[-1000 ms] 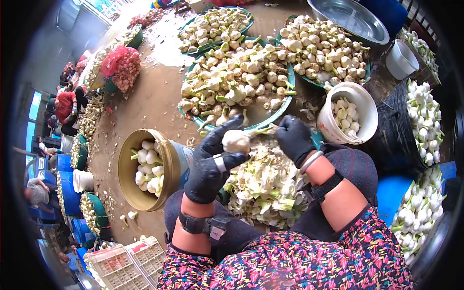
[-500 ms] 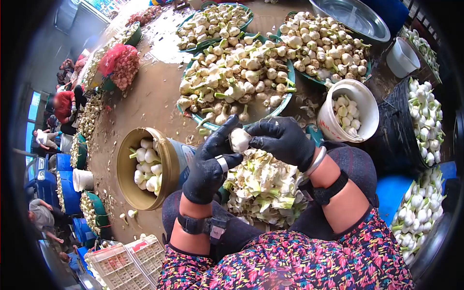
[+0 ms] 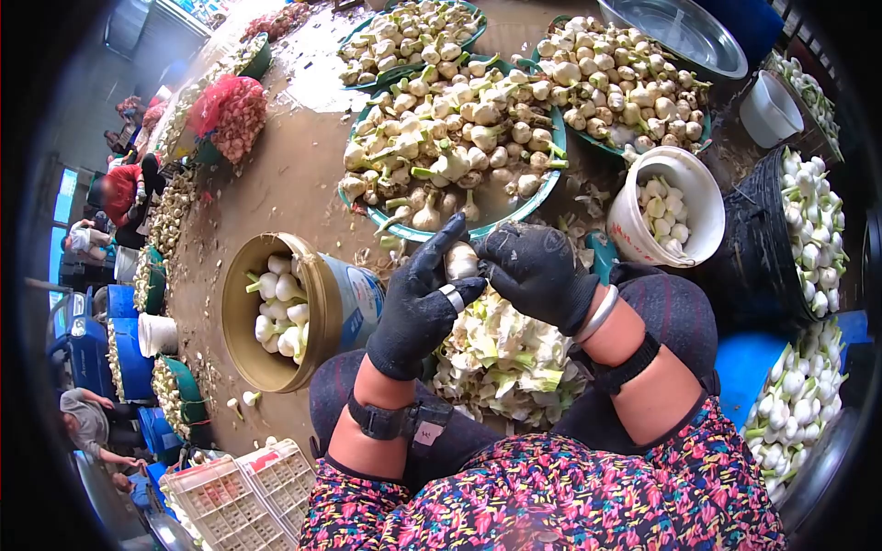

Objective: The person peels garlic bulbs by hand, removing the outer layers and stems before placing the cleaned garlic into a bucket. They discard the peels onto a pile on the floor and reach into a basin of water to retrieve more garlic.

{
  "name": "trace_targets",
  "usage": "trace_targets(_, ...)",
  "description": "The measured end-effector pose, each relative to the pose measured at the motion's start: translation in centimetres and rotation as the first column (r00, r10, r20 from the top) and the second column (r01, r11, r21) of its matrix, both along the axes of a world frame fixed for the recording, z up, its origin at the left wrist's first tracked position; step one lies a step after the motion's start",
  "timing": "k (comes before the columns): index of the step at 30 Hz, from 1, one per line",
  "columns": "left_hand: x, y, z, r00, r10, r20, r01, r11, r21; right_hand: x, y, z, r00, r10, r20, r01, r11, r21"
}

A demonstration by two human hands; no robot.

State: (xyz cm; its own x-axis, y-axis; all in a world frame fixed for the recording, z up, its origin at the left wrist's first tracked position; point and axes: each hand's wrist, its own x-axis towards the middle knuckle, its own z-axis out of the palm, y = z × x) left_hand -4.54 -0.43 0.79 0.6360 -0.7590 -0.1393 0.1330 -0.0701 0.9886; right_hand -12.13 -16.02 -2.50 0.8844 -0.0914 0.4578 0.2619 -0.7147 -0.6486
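A whitish garlic bulb (image 3: 461, 262) is held in my left hand (image 3: 411, 308), between thumb and fingers, with the index finger stretched along its far side. My right hand (image 3: 542, 275) is closed in a fist against the bulb's right side; what its curled fingers grip is hidden. Both hands wear black gloves. Below them, between my knees, lies a heap of garlic skins and trimmings (image 3: 501, 358). Just beyond my hands stands a wide green-rimmed basin (image 3: 548, 188) piled with unpeeled garlic bulbs (image 3: 478, 138).
A tan bucket (image 3: 241, 344) of peeled bulbs stands left, and a white bucket (image 3: 707, 234) of them right. Farther right is a black tub (image 3: 749, 239) heaped with white garlic. A plastic crate (image 3: 225, 505) lies at lower left. Several people (image 3: 124, 197) sit at far left.
My right hand has turned over into a tighter fist against the bulb, its back now facing up. My left hand with the bulb has shifted slightly right.
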Motion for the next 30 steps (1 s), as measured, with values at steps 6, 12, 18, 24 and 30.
trace_targets(6, 0.1, 0.4, -0.4, 0.994, -0.097, 0.053, 0.096, 0.995, 0.024, 0.4, 0.3, -0.4, 0.995, -0.064, -0.076, 0.070, 0.994, 0.084)
trace_targets(12, -0.4, -0.1, 0.0, 0.983, -0.035, 0.179, 0.042, 0.998, -0.036, 0.7, 0.4, 0.7, 0.941, -0.032, -0.338, 0.205, 0.846, 0.492)
trace_targets(18, -0.5, 0.2, 0.2, 0.951, -0.049, 0.304, 0.029, 0.997, 0.068, 0.4, 1.6, -0.5, 0.980, -0.161, -0.113, 0.193, 0.897, 0.398)
trace_targets(24, -0.8, 0.0, 0.1, 0.998, -0.008, 0.058, 0.011, 0.999, -0.044, 0.6, 1.6, -1.8, 0.930, 0.079, -0.360, 0.301, 0.400, 0.866)
trace_targets(30, -0.4, -0.2, -0.9, 0.996, 0.026, -0.090, -0.039, 0.988, -0.150, 0.1, 0.4, -1.0, 0.906, 0.345, -0.245, 0.215, 0.123, 0.969)
